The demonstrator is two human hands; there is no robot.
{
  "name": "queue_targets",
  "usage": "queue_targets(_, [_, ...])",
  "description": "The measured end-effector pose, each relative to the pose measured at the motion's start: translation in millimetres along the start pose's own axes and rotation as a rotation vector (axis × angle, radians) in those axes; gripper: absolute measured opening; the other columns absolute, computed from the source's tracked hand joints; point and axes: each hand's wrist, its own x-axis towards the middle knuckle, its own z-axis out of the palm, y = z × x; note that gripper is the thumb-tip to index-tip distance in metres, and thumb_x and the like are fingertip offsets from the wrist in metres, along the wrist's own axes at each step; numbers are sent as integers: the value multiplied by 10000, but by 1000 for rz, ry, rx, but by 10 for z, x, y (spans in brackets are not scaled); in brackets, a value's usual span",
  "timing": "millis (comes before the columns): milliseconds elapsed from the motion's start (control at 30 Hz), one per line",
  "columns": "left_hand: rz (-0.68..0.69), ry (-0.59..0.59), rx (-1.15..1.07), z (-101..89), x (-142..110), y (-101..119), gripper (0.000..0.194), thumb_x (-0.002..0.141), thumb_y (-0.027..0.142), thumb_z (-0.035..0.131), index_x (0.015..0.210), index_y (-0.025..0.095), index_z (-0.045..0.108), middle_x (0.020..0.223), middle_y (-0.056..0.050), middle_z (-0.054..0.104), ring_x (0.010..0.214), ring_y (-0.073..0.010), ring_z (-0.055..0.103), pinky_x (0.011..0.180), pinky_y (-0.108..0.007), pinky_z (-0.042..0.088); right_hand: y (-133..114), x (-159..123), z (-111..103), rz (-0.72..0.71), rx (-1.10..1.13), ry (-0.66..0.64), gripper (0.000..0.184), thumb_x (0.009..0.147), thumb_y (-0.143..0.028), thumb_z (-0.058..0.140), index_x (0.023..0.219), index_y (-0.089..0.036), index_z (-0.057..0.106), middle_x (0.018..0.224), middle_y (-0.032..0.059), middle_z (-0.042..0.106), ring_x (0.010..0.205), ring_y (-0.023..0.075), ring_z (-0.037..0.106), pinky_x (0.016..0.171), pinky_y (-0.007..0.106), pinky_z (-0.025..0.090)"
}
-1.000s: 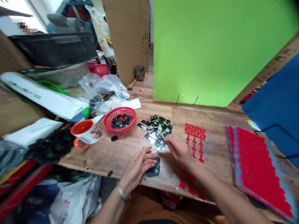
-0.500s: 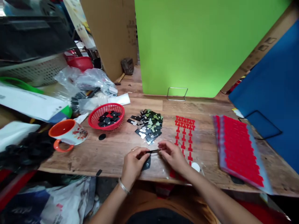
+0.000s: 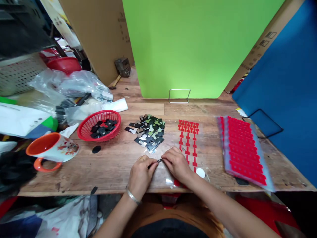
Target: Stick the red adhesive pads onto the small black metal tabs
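Note:
My left hand (image 3: 141, 172) and my right hand (image 3: 177, 164) meet above the front of the table, thumb and fingers of each pinched on a small dark flat piece (image 3: 159, 160). It is seen nearly edge-on, and the fingers cover most of it. Just beyond my hands lies a pile of black and silvery flat pieces (image 3: 151, 132). Red T-shaped pieces (image 3: 187, 143) sit in rows on a clear sheet, partly under my right hand and forearm. A white disc (image 3: 200, 172) rests beside that forearm.
Left of the pile stands a red basket (image 3: 83, 129) holding dark pieces, with an orange-and-white mug (image 3: 68, 148) nearer. Sheets of red pieces (image 3: 244, 148) are stacked on the right. A green board (image 3: 183, 49) on a wire stand (image 3: 178, 102) and a blue board (image 3: 279, 86) rise behind.
The view has shifted, so the table's contents sit further left. The dark piece in my fingers is tilted more, and the dark flat shape under my left hand no longer shows.

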Motion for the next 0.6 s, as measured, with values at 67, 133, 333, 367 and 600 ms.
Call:
queue_targets(67, [-22,-9,-10,-1,5,-8,144,776,315,581,762,233,698,708,-54,602,739,-208,553,688,-290,394,2,30,-12,-24,-44,4,163,876,-189,496,816,-192,648,768,55,620,798,187,509,728,329,407])
queue_targets(133, [-22,-22,20,-2,11,-15,148,774,318,580,753,228,695,700,-52,602,724,-205,553,684,-287,392,0,51,-8,-47,-85,10,196,883,-197,487,771,-190,647,744,53,620,782,181,500,716,323,396])
queue_targets(333, [-14,-66,114,-25,41,-21,182,782,348,555,758,219,681,723,-58,625,725,-210,570,681,-284,396,10,58,-10,-32,-69,-26,152,855,-192,530,759,-192,649,755,39,640,805,179,518,749,317,394])
queue_targets(367, [-35,-88,104,-37,55,-17,183,775,355,559,750,217,678,725,-55,632,720,-210,574,671,-281,397,37,77,-38,-15,-15,-43,97,833,-183,559,801,-193,651,779,33,648,807,173,531,752,303,403])
queue_targets(600, [-221,-101,-311,-69,291,102,225,732,407,606,732,183,590,641,3,616,600,-148,558,573,-231,399,724,470,-494,463,-53,151,132,786,-93,507,843,-148,613,825,29,641,769,130,574,718,219,425])
